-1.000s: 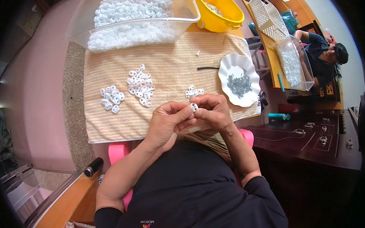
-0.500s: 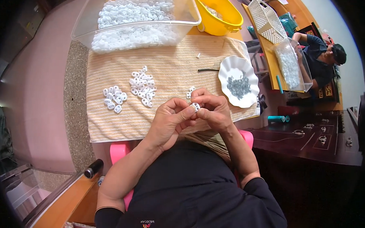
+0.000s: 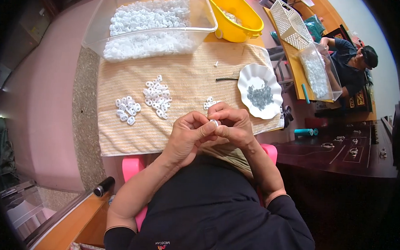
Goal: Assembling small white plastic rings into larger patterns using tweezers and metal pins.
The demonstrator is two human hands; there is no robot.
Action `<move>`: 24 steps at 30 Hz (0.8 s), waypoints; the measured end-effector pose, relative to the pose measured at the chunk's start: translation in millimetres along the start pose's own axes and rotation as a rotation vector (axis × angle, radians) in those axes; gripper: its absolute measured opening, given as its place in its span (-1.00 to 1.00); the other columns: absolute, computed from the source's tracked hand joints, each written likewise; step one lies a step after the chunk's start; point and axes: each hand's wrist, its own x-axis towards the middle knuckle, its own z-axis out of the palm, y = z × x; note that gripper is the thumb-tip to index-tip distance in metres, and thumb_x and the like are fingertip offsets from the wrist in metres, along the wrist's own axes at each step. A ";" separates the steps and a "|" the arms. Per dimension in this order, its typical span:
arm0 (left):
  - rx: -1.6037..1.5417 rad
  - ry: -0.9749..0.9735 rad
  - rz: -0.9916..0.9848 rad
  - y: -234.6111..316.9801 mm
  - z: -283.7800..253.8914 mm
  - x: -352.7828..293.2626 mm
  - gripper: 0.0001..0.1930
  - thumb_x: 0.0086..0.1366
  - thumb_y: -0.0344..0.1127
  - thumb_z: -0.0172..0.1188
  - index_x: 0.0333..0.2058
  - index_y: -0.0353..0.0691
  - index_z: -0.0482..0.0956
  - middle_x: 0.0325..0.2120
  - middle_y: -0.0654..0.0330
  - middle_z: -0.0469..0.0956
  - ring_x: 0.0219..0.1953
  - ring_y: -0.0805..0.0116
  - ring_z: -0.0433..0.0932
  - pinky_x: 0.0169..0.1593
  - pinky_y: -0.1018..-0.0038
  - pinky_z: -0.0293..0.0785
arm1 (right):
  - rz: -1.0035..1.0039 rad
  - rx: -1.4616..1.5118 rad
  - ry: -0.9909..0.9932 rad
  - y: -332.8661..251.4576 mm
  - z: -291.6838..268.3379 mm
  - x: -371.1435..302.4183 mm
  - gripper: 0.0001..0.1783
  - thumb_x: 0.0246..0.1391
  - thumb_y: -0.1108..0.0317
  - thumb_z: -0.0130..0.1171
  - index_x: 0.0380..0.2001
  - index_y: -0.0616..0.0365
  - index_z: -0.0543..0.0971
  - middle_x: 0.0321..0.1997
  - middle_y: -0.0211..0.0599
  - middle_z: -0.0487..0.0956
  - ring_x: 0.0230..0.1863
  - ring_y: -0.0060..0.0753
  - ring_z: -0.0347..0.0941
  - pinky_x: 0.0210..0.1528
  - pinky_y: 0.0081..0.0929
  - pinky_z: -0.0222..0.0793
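Observation:
Both my hands meet over the near edge of the towel, pinching one small white plastic piece (image 3: 214, 122) between the fingertips. My left hand (image 3: 189, 132) grips it with thumb and fingers, and my right hand (image 3: 233, 126) closes on it from the other side. The fingers cover most of the piece. Just beyond them lies a small group of white pieces (image 3: 209, 102), partly hidden by my right hand. Farther left are two loose piles of white two-holed plastic pieces, a larger pile (image 3: 157, 97) and a smaller pile (image 3: 127, 109). A white scalloped plate (image 3: 248, 104) holds small dark grey bits.
A striped towel (image 3: 188, 80) covers the table. A clear bin (image 3: 150, 31) full of white pieces and a yellow tub (image 3: 245, 32) stand at the back. A black stick (image 3: 227, 79) lies beside the plate. A person (image 3: 349, 64) sits by another bin at right.
The white piece has turned between my fingertips, so its holes no longer show. My hands stay pressed together. The whole view has shifted slightly.

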 end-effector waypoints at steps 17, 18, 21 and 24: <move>-0.047 0.049 -0.019 0.7 -3.5 5.3 -0.89 0.26 -0.34 0.21 -0.36 -0.22 0.49 -0.25 0.09 0.59 -0.38 0.48 0.58 -0.22 0.53 0.59 | 0.058 -0.307 0.300 -30.9 -27.6 25.6 -0.89 0.04 0.60 0.19 -0.32 0.35 0.56 -0.40 -0.29 0.56 -0.40 -0.49 0.53 -0.30 -0.55 0.51; -0.020 0.047 0.014 -0.2 -3.9 5.7 -0.89 0.27 -0.34 0.21 -0.35 -0.23 0.50 -0.21 0.06 0.58 -0.38 0.49 0.58 -0.21 0.54 0.59 | 0.045 -0.342 0.336 -35.9 -37.5 34.5 -0.86 0.04 0.56 0.21 -0.29 0.35 0.56 -0.40 -0.28 0.57 -0.40 -0.48 0.54 -0.29 -0.54 0.52; 0.007 0.046 0.001 -0.7 -3.8 4.2 -0.90 0.27 -0.36 0.20 -0.35 -0.23 0.50 -0.19 0.05 0.56 -0.38 0.50 0.58 -0.20 0.54 0.59 | -0.008 -0.569 0.402 -65.5 -66.4 71.6 -0.70 0.04 0.39 0.25 -0.21 0.40 0.56 -0.36 -0.24 0.59 -0.40 -0.47 0.55 -0.27 -0.56 0.51; 0.028 0.043 0.010 -1.5 -3.2 3.9 -0.92 0.26 -0.38 0.21 -0.36 -0.23 0.51 -0.19 0.05 0.57 -0.37 0.52 0.58 -0.20 0.55 0.59 | -0.138 -0.433 0.527 -84.4 -98.6 119.5 -0.66 0.03 0.38 0.28 -0.16 0.41 0.56 -0.34 -0.26 0.59 -0.38 -0.53 0.52 -0.29 -0.65 0.47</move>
